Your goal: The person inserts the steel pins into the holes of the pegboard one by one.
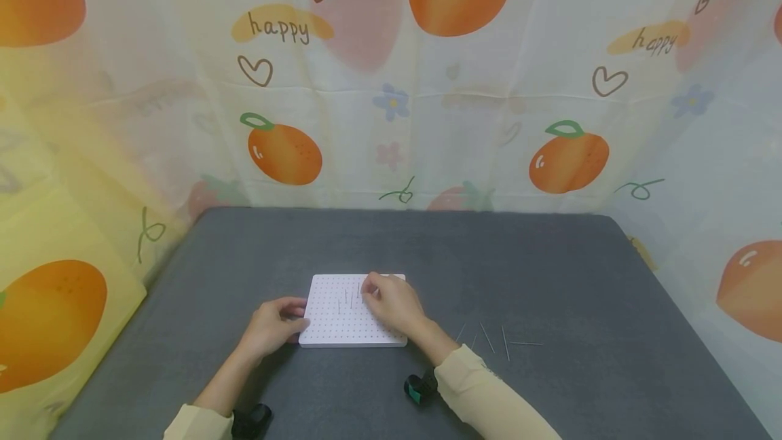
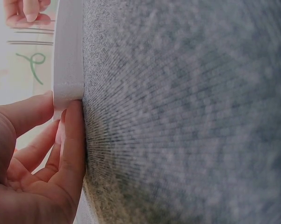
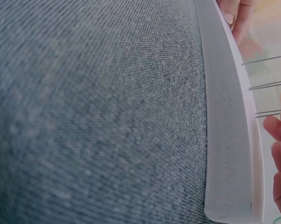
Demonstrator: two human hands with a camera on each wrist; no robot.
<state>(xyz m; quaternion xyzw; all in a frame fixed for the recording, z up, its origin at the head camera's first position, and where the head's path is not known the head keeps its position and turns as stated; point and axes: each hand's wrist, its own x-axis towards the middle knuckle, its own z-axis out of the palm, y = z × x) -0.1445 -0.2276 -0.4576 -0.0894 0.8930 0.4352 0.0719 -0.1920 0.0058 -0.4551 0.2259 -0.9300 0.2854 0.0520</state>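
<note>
A white pegboard (image 1: pixel 324 335) with a grid of small holes lies flat on the table. Several thin metal pins (image 1: pixel 345 297) stand upright in its middle part. My left hand (image 1: pixel 271 324) grips the board's left edge, thumb at the top rim and fingers against the side and underside, as the left wrist view shows. Over the right part of the board, my right hand (image 1: pixel 394 303) has its thumb and fingertips pinched together at a thin pin, mostly hidden by the fingers. In the right wrist view, the fingertips (image 3: pixel 273 127) are beside the nearest standing pin (image 3: pixel 268 114).
Several loose metal pins (image 1: pixel 487 337) lie on the grey table (image 1: pixel 550 270) right of the board, some partly behind the right forearm. Black wrist devices (image 1: pixel 420 387) are under both forearms. A fruit-printed curtain (image 1: pixel 464 155) hangs behind the table.
</note>
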